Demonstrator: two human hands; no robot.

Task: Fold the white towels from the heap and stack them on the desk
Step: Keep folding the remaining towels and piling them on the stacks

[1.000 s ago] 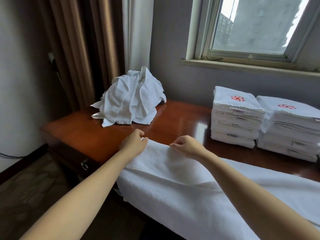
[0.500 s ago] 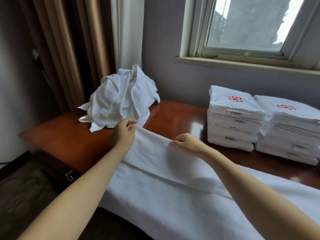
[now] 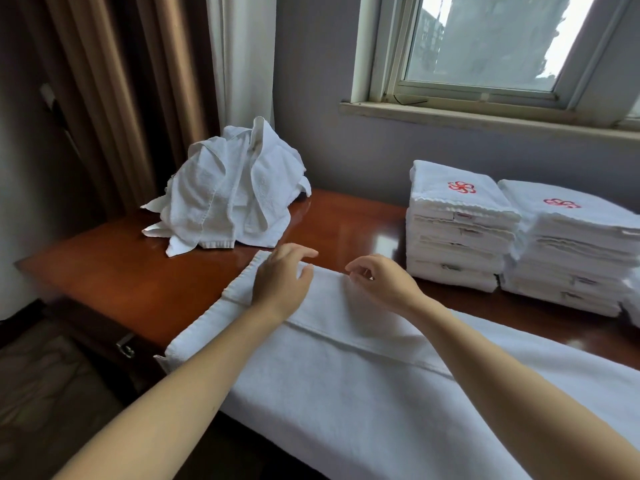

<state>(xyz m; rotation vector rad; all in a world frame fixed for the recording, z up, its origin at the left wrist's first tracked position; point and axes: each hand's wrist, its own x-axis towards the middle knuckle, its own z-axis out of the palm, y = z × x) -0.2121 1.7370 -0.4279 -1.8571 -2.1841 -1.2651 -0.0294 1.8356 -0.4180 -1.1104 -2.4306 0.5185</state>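
A long white towel lies spread across the near part of the bench. Its near side hangs over the bench's front edge, and its scalloped short end points towards the heap. A folded-over layer covers the far half, and its edge runs as a raised line along the towel's length.

The left grip rests palm down on this folded layer, close to the far corner of the short end. Its fingers are stretched out and relaxed, clasping nothing, and the towel lies flat under the palm. The right grip is just beside it, over the towel's far long edge. Its fingers are loosely curled with a gap between thumb and fingertips, and it holds nothing. I cannot tell whether the fingertips touch the cloth. The towel's far edge runs directly beneath both grips.

The heap of crumpled white towels sits on the far left of the bench, apart from the spread towel. On the right, against the wall under the window, stand two stacks of folded towels. The left stack and the right stack touch side by side, and each has a red emblem on its top towel. Brown curtains hang behind the heap.
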